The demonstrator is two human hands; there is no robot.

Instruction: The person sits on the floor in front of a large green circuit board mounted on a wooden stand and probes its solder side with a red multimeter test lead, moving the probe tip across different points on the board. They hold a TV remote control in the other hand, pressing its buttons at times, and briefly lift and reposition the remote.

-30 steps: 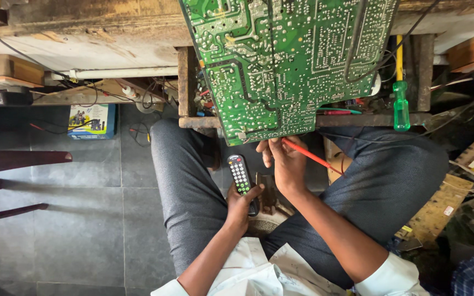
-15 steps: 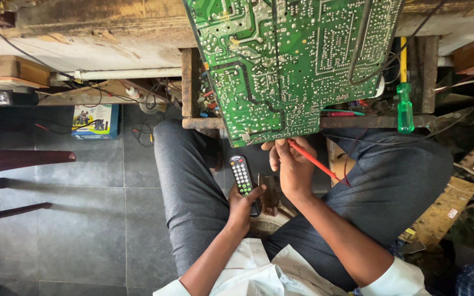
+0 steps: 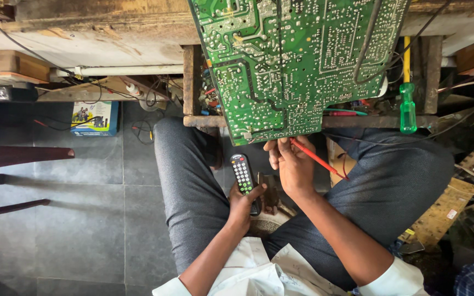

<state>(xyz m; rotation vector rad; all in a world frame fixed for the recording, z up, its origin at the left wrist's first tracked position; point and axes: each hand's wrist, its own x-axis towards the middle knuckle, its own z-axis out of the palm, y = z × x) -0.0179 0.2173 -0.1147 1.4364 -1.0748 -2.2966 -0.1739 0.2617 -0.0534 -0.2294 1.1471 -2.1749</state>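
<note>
A large green circuit board (image 3: pixel 297 60), solder side showing, leans over the edge of a wooden bench (image 3: pixel 111 22) above the seated person's lap. The right hand (image 3: pixel 293 164) is closed around a red probe (image 3: pixel 318 159), fingers at the board's lower edge. The left hand (image 3: pixel 243 204) grips a small black remote (image 3: pixel 243 174) (rows of pale buttons facing up), held between the knees, just below the board. A green-handled screwdriver (image 3: pixel 407 104) hangs at the bench front to the right. A second, tan board (image 3: pixel 443 211) lies by the right leg. A small box (image 3: pixel 94 118) sits on the grey tiled floor (image 3: pixel 67 219) under the bench
</note>
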